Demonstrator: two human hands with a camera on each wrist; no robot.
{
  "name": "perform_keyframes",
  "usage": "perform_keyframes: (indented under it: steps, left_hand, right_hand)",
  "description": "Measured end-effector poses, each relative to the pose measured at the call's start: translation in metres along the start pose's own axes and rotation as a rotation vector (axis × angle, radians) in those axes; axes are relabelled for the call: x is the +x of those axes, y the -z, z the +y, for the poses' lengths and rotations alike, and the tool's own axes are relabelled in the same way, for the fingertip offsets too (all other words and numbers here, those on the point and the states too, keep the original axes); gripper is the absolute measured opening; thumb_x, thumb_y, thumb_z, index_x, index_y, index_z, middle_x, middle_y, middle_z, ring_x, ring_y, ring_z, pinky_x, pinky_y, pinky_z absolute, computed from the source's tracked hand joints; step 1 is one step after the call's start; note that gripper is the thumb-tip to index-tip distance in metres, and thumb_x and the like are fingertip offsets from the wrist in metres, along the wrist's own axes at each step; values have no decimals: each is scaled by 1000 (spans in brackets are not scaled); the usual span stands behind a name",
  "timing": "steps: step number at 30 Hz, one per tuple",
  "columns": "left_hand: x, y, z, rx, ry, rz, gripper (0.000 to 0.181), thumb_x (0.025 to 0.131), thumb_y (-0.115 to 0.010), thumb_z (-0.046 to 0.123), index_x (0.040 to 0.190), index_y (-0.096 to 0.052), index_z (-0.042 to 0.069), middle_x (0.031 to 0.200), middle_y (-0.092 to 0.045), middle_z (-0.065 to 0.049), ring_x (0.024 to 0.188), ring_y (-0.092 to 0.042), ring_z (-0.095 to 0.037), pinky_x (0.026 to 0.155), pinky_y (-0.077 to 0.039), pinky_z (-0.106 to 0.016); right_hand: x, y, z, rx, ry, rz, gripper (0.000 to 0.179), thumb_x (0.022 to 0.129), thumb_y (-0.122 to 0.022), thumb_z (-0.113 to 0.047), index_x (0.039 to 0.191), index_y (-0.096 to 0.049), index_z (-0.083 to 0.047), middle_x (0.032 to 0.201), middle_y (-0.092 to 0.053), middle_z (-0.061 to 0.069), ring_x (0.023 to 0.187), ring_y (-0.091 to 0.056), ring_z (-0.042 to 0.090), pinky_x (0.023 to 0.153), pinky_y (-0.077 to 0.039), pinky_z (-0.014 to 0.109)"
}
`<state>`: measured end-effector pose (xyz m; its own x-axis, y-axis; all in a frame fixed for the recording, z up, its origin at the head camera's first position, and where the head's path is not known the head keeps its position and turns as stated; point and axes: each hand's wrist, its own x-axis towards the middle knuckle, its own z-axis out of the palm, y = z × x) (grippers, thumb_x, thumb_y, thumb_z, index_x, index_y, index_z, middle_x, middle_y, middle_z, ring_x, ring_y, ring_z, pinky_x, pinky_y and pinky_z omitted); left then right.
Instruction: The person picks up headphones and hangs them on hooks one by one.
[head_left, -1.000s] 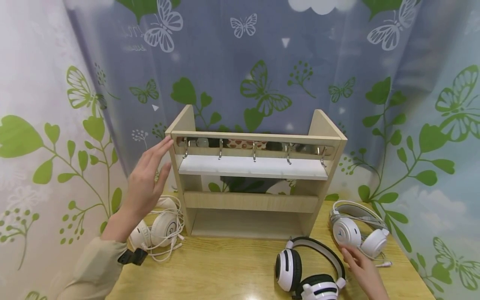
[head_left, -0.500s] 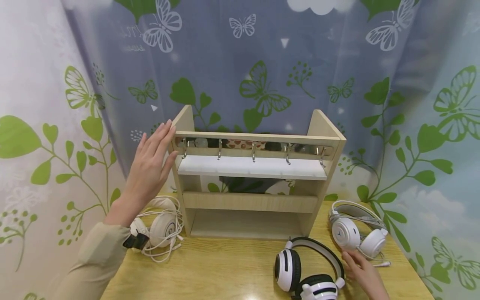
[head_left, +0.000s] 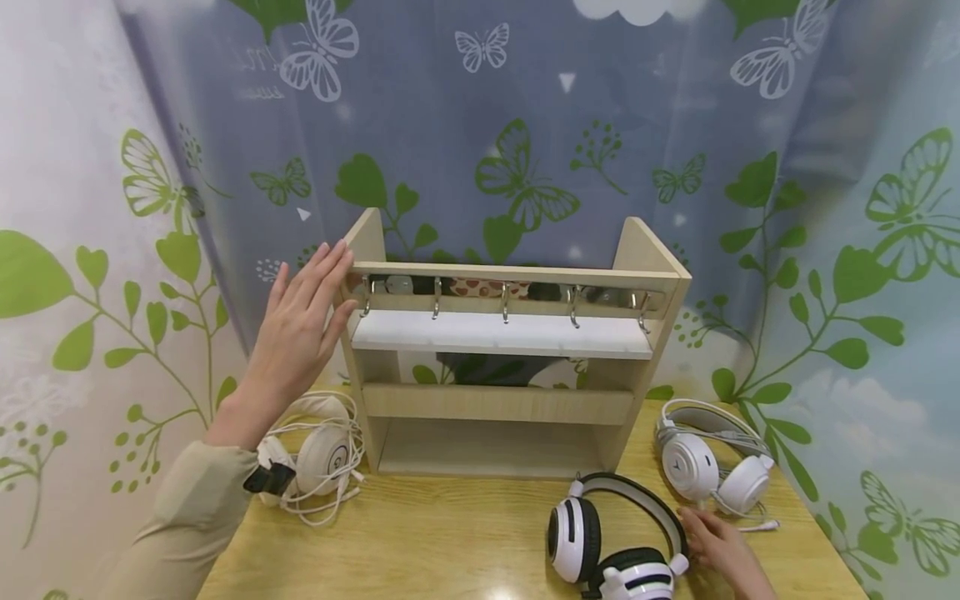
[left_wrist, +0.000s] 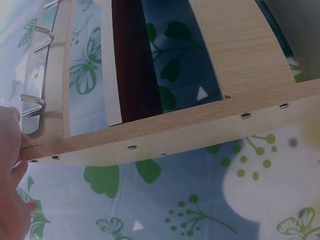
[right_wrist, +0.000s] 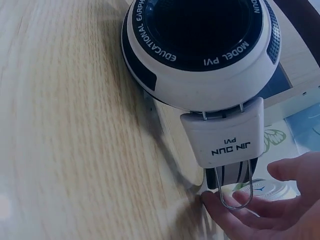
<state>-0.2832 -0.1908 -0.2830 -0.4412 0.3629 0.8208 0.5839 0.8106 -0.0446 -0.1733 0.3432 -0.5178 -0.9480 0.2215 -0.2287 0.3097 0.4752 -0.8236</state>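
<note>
1. On a wooden table (head_left: 465, 533) hung round with butterfly-printed curtains (head_left: 525, 125), a small wooden rack (head_left: 510, 367) with a row of metal hooks (head_left: 504, 302) is steadied at its upper left corner by the left hand (head_left: 300, 325), fingers straight and laid flat against the side panel.

2. Near the front edge, the black-and-white headphones (head_left: 622, 542) are touched at the headband by the right hand (head_left: 712, 546); in the right wrist view the fingertips (right_wrist: 235, 212) are seen loosely curled at the wire slider below the earcup, touching but not yet clamped round it.

3. A white headset (head_left: 712, 458) is seen lying just behind that hand, and another white headset (head_left: 318, 454) with tangled cord lies left of the rack, beneath the left forearm.

4. For the step in hand, a firm hold on the headband rather than the thin wire slider is judged best, with the rack kept pressed so that it does not tip.

5. Care is advised that the neighbouring headset's cable is not snagged when the black-and-white pair is raised.
</note>
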Motion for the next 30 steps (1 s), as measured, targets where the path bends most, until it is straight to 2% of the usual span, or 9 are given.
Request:
perform_keyframes:
  steps: [6,9,13,15,20,23,26,30]
  left_hand:
    - [2,1,2,-28,-2,19,50,99,-39,34,143,-34,13,148,-33,-2,137,-26,-22,113,-9,-48]
    - [3,1,2,-42,2,25,48,98,-42,32,142,-36,13,147,-34,-3,137,-27,-22,113,-10,-48]
    - [3,0,3,-54,12,25,48,98,-43,30,142,-36,13,147,-34,-4,137,-27,-22,113,-10,-47]
    - [3,0,2,-56,16,24,48,98,-43,30,142,-36,13,147,-34,-4,137,-27,-22,113,-10,-47]
    - [2,-1,2,-56,18,29,48,98,-44,30,142,-36,13,147,-34,-4,137,-27,-23,113,-11,-47]
    - [3,-1,3,-58,17,32,48,97,-45,28,142,-36,13,147,-34,-4,136,-28,-23,113,-11,-47]
    - [2,-1,3,-45,12,28,49,97,-44,28,143,-35,12,147,-33,-4,136,-28,-23,113,-11,-47]
    - [2,-1,3,-30,4,26,49,98,-43,28,143,-34,11,147,-34,-5,136,-28,-23,113,-10,-46]
  right_hand:
    - [4,-2,2,26,-37,-50,60,96,-44,-37,130,-41,13,97,-58,13,71,-54,12,61,-46,27]
    - [5,-3,2,63,-59,-74,60,95,-47,-36,130,-40,13,99,-56,12,71,-52,15,63,-46,29]
    - [5,-3,1,77,-54,-92,60,94,-49,-34,127,-42,15,110,-55,21,77,-53,15,66,-47,28]
    - [5,-3,1,89,-39,-111,56,95,-47,-31,125,-43,16,109,-58,21,78,-55,14,67,-48,27]
    - [2,0,1,153,-16,-186,50,97,-45,-27,120,-48,16,93,-68,7,69,-51,5,63,-44,21]
    - [1,3,0,204,-2,-229,53,97,-44,-28,120,-47,19,94,-69,5,72,-55,3,66,-46,20]
    - [0,3,-2,241,-13,-229,56,96,-46,-30,119,-48,21,97,-69,8,82,-61,7,70,-50,23]
    - [-1,1,-7,246,-74,-182,58,93,-52,-37,114,-54,18,94,-68,9,83,-63,14,70,-51,28]
